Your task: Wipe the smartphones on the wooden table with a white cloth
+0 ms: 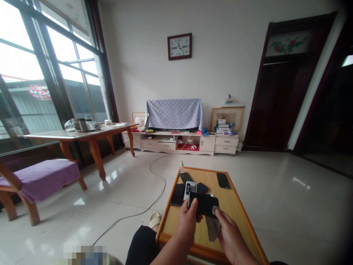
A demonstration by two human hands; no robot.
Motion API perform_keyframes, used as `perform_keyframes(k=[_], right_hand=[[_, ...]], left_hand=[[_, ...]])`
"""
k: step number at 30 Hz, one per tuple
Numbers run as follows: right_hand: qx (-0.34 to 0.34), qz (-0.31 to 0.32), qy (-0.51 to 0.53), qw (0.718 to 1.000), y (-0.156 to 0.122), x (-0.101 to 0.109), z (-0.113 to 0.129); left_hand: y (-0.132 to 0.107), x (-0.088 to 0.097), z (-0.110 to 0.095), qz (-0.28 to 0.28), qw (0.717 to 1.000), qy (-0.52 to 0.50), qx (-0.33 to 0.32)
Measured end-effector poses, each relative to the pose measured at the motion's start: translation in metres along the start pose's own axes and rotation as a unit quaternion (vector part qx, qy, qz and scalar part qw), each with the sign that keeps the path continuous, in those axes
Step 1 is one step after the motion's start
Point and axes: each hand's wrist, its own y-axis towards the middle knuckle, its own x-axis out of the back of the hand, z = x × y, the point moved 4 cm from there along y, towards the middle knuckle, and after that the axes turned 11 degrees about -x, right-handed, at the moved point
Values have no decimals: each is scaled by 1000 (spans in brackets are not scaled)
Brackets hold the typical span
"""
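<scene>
A black smartphone (203,204) is held sideways above the small wooden table (234,217). My left hand (188,218) grips its left end, thumb on the screen. My right hand (226,229) is closed on a grey cloth (213,229), pressing part of it with the thumb onto the phone's right end; the rest of the cloth hangs below. Behind the held phone lie a phone with its battery showing (190,188), a dark phone (177,194) to its left, another dark phone (186,178) farther back and a dark flat piece (203,188). One black phone (223,180) lies apart at the far right.
A pump bottle (181,166) stands at the table's far left corner. A cable (162,184) runs across the floor to the left. Farther off are a chair with a purple cover (52,176), a dining table (82,135) and a low TV cabinet (162,146).
</scene>
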Motion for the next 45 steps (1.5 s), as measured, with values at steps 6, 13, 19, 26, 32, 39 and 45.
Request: perform_keyframes(k=[6,13,19,26,32,39,45], right_hand=[[-18,-16,5,1000,7,16,-14],[-10,-56,-28,998,26,44,-25],[-16,-59,-37,997,33,59,-38],[-28,-27,-47,998,33,58,-40],[-14,-46,-54,997,40,64,-39],[8,-76,-113,991,52,78,-42],[38,-128,-187,973,55,86,-43]], left_hand=[[-1,13,27,-1,999,49,-11],[-7,19,13,187,893,356,-201],[-8,20,25,282,819,476,-151],[-8,29,53,272,812,509,-87],[-6,28,57,248,811,521,-95],[7,38,72,217,812,534,-93],[13,44,82,210,754,616,-88]])
